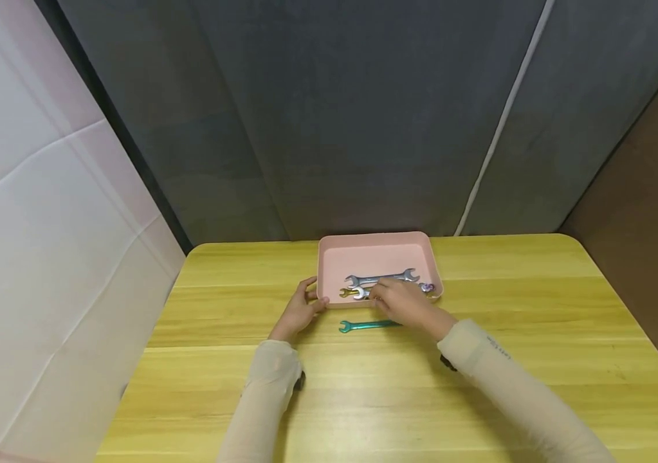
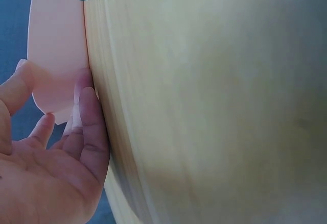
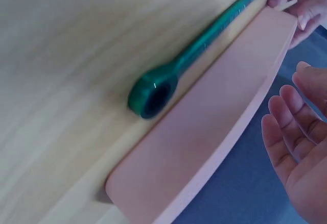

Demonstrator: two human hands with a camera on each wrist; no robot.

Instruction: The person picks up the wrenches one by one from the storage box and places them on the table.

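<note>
Left hand (image 1: 298, 313) rests on the yellow wooden counter (image 1: 537, 321), fingers straight and touching the near-left corner of the pink tray (image 1: 375, 251), gripping nothing. Right hand (image 1: 404, 303) reaches over the tray's near rim, fingers relaxed, by the silver wrenches (image 1: 381, 278) lying inside; whether it touches them cannot be told. A teal wrench (image 1: 366, 325) lies on the counter just under the right hand, alongside the tray's near wall.

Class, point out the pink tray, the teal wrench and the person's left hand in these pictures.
pink tray (image 1: 372, 252): head view, bare floor near its far wall.
teal wrench (image 3: 207, 43): right wrist view, middle of the shaft.
left hand (image 1: 298, 310): head view, back of the hand.
</note>
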